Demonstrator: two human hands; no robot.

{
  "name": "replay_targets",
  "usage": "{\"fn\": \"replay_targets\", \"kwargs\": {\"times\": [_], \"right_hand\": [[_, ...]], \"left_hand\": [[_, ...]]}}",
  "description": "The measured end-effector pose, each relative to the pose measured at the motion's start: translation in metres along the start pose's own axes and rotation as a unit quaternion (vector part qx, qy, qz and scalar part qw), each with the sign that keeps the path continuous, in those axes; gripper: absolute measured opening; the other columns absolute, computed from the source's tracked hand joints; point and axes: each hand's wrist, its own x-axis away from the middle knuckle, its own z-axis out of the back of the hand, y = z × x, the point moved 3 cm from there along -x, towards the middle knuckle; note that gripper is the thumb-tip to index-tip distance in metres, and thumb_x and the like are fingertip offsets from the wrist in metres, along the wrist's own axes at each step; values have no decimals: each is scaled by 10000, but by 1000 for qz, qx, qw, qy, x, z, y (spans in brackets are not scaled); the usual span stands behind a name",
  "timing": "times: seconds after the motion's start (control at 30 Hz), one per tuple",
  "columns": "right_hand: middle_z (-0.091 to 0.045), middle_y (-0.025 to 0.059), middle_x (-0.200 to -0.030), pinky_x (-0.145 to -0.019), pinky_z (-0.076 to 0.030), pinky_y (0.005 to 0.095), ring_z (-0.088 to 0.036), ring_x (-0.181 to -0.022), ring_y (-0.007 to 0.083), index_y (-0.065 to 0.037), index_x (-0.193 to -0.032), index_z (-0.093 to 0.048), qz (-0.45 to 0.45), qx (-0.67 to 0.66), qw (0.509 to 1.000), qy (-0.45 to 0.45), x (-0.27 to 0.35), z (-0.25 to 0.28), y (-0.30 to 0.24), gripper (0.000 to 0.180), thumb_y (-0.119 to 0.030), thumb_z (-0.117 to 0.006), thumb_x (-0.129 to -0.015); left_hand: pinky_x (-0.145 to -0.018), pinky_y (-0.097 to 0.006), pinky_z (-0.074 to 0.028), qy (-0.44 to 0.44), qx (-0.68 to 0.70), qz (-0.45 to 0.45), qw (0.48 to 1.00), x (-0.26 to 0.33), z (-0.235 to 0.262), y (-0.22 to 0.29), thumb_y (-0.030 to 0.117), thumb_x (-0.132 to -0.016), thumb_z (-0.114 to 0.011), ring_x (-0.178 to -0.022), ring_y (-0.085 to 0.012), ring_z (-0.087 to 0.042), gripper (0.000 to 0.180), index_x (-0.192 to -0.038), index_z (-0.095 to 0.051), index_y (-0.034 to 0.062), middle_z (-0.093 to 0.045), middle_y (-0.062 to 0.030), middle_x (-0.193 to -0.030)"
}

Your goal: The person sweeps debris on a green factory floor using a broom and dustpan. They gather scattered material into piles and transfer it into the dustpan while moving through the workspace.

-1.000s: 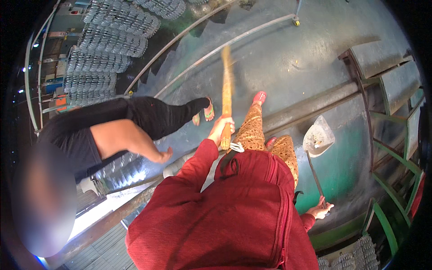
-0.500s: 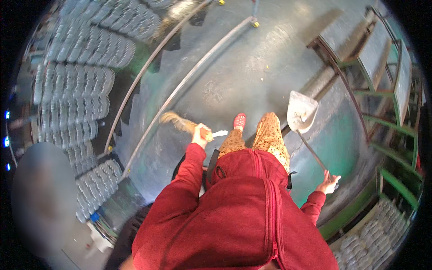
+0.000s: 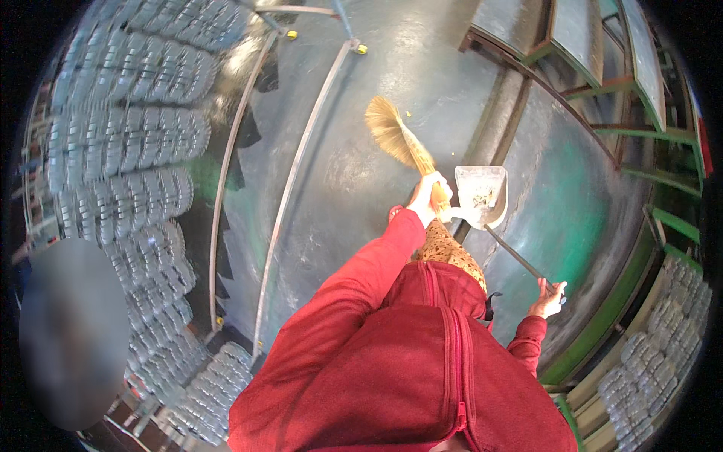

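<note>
My left hand (image 3: 429,197) is closed round the bound neck of a straw broom (image 3: 397,135), in front of my body. The broom's fanned bristles point away from me, over the floor. My right hand (image 3: 547,298), out to the right, grips the end of a dustpan's thin dark handle. The white dustpan (image 3: 480,181) is at the far end of that handle, just right of my left hand, with some grey debris inside. Small yellowish bits (image 3: 409,114) lie on the floor near the bristles.
Stacks of clear plastic containers (image 3: 128,135) line the left side, beside a metal frame (image 3: 301,158) with yellow casters. Green-framed metal racks or tables (image 3: 640,135) stand on the right, and more clear stacks (image 3: 655,346) at lower right. A channel (image 3: 497,113) crosses the grey-green floor.
My left hand has swung the broom forward and to the right, close to the dustpan. The dustpan has shifted slightly left. The whole view has turned a little.
</note>
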Motion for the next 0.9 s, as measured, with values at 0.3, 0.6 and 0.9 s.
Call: {"fn": "replay_targets", "kwargs": {"times": [0.3, 0.6, 0.9], "right_hand": [[-533, 189, -743, -680, -531, 369, -581, -669, 317, 16, -728, -439, -8, -41, 987, 153, 12, 14, 9, 357, -305, -585, -789], [-544, 202, -705, -735, -510, 394, -587, -695, 337, 14, -714, -454, 4, -103, 949, 298, 33, 11, 32, 348, -302, -574, -796], [-517, 187, -685, -715, -529, 400, -576, -669, 364, 40, -674, -460, 27, -144, 913, 381, 92, -41, 46, 387, -307, -589, -784]], "left_hand": [[-460, -188, -383, 87, -174, 70, 978, 71, -11, 96, 205, -770, -548, -514, -68, -425, 150, -814, -459, 93, -422, 21, -626], [-403, -183, -344, 67, -392, 350, 848, 80, -31, 190, 8, -692, -502, -482, -59, -382, 372, -1024, -384, 130, -402, -4, -673], [-452, -204, -433, 18, -281, 407, 869, -152, -9, 156, 244, -752, -580, -523, -85, -497, 226, -824, -480, 55, -510, -25, -682]]}}
